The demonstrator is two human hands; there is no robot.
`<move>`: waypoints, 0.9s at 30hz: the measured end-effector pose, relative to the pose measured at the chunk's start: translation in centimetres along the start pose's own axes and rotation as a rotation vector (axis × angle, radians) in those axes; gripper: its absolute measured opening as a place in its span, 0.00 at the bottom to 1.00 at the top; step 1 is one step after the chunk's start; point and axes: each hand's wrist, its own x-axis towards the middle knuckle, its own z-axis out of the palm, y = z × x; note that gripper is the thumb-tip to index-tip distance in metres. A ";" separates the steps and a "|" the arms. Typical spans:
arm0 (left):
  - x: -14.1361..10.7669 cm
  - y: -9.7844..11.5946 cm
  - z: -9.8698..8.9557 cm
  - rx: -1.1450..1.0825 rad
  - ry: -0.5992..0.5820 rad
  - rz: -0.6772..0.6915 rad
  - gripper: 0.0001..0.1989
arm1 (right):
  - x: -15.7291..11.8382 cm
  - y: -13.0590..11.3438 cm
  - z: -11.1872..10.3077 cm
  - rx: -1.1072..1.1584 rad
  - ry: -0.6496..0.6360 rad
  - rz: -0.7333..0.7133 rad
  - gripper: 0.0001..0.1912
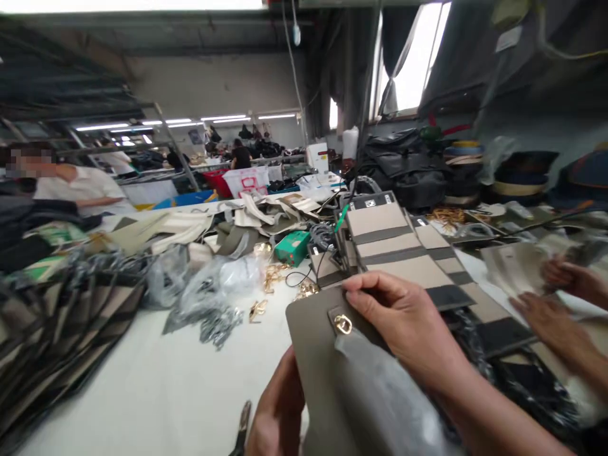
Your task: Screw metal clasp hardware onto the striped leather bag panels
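Olive panel at approx. 5 o'clock, w/ gold clasp & cloudy plastic on its face. R hand pinches top edge, thumb vs. fingertips; L hand is at its 9 o'clock edge, fingertips hidden, can't tell if spread. Prob. light, semi-stiff; plastic likely slippery, so best held by bare edges. Green box nr. 12 o'clock.

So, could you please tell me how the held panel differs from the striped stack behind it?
The held panel is plain grey-brown, while the striped stack shows beige and dark bands. The held panel is up in the right hand and left hand; the striped stack rests on the table. The held panel shows a gold clasp, but none is visible on the striped stack. Both have flat surfaces.
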 end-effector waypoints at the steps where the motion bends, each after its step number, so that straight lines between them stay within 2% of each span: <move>1: 0.4 0.5 0.4 -0.041 -0.002 -0.045 0.43 | -0.6 1.1 1.3 -0.049 -0.012 -0.037 0.09; 3: 0.9 0.9 0.6 -0.016 -0.003 -0.128 0.32 | -1.3 2.9 2.9 -0.160 -0.032 -0.184 0.08; 6: 1.4 0.7 -0.1 -0.056 0.034 -0.217 0.21 | -1.7 4.6 3.6 -0.374 -0.107 -0.444 0.11; 8: 1.6 0.3 -0.5 -0.146 0.086 -0.257 0.21 | -1.7 5.2 3.5 -0.517 -0.182 -0.559 0.12; 10: 1.6 -0.2 -0.9 -0.204 0.105 -0.291 0.21 | -1.5 5.6 3.4 -0.622 -0.233 -0.613 0.10; 14: 1.8 -0.7 -1.6 -0.136 0.071 -0.252 0.21 | -1.1 5.7 3.6 -0.766 -0.247 -0.683 0.08; 16: 1.9 -0.7 -1.8 -0.052 0.073 -0.222 0.21 | -1.1 5.4 3.7 -0.829 -0.211 -0.725 0.08; 19: 1.9 -0.6 -1.8 0.217 0.122 -0.107 0.21 | -1.3 5.0 4.0 -0.847 -0.164 -0.662 0.06; 22: 1.7 -0.6 -1.5 0.493 0.128 0.057 0.19 | -1.6 5.1 4.5 -0.648 -0.195 -0.400 0.05; 25: 1.6 -0.7 -1.2 0.582 0.081 0.137 0.18 | -2.0 5.5 4.9 -0.444 -0.215 -0.145 0.08; 27: 1.6 -0.8 -1.2 0.575 0.080 0.134 0.18 | -2.2 5.8 4.9 -0.421 -0.196 -0.131 0.09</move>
